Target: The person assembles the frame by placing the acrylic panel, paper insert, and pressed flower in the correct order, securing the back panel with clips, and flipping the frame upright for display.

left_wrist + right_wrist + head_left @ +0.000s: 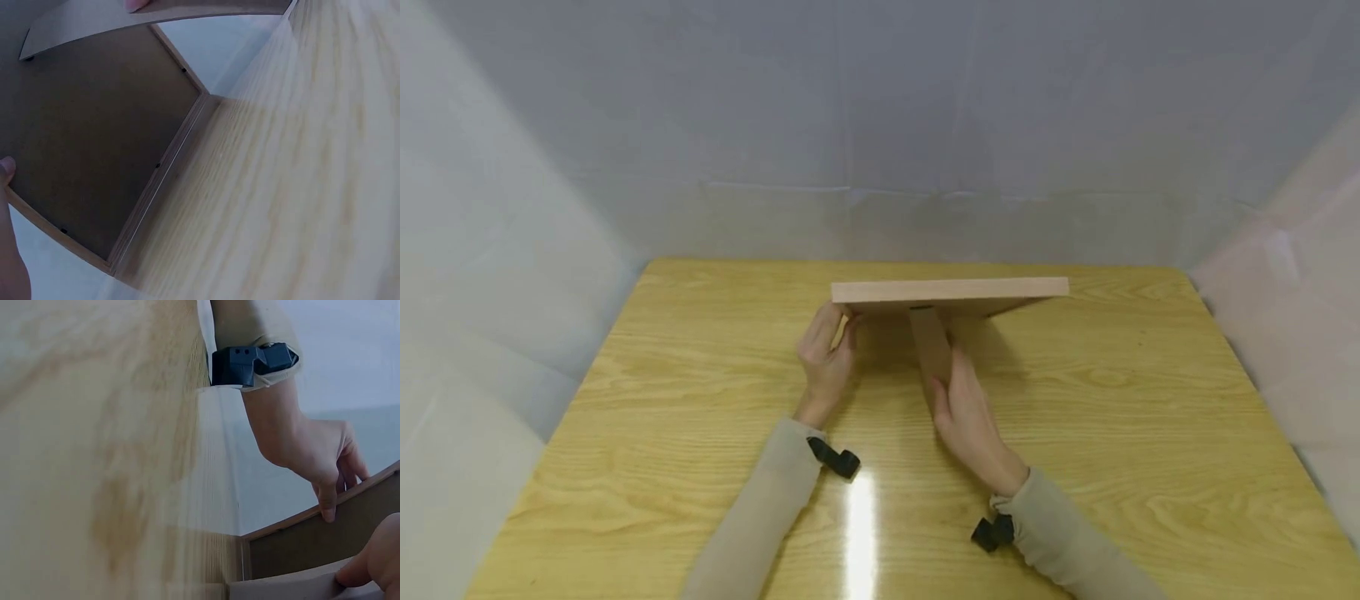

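Observation:
A picture frame (951, 289) with a light wooden edge stands upright on the table, its back towards me. My left hand (827, 358) pinches the frame's left side, with the thumb on the back and the fingers round the far side, as the right wrist view shows. Out from the brown backing board (94, 137) slants a flat easel leg (929, 346). My right hand (973, 417) grips this leg from the right, thumb on its near face. The frame's front is hidden from me.
The wood-grain table (1150, 417) reaches back to a grey sheet (910, 125) hanging behind it. Pale sheets also hang at the left and right. Both wrists wear small black camera mounts over beige sleeves (752, 508).

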The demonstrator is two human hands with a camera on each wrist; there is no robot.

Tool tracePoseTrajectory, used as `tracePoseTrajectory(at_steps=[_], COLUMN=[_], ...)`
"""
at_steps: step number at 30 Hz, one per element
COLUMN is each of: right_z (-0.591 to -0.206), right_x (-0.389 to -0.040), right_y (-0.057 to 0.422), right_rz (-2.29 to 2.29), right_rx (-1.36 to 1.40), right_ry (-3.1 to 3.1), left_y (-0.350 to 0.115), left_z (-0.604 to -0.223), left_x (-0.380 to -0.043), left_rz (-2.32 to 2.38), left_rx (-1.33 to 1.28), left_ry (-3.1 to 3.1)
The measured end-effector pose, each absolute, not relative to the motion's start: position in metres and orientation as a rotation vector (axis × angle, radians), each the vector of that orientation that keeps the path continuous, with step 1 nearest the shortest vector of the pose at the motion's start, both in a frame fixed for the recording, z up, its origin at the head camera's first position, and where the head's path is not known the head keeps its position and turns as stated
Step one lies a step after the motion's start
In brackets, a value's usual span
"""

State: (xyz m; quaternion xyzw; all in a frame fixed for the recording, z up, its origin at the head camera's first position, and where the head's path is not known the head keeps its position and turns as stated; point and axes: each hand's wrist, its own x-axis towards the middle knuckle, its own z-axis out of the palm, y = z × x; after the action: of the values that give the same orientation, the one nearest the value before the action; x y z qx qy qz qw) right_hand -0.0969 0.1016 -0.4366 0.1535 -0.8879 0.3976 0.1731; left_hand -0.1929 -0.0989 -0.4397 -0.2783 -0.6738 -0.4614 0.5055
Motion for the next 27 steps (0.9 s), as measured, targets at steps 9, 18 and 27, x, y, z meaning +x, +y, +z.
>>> tracePoseTrajectory(at_steps=[9, 18, 27], right_z=[-0.436, -0.431, -0.422], right_x=[-0.099, -0.118, -0.134], right_y=[0.106, 0.126, 0.149], right_rz=[1.315, 1.741, 2.043], right_rx=[0.402, 0.200, 0.085], right_ry=[-2.530, -1.969, -1.700], left_y=[-0.095, -0.094, -0.090], left_z=[-0.445, -0.441, -0.409], left_x=[-0.188, -0.189, -0.154], left_rz=[-1.001, -1.039, -1.270], left_rx=[-0.614, -0.581, -0.578], left_ry=[-1.681, -1.720, -1.847])
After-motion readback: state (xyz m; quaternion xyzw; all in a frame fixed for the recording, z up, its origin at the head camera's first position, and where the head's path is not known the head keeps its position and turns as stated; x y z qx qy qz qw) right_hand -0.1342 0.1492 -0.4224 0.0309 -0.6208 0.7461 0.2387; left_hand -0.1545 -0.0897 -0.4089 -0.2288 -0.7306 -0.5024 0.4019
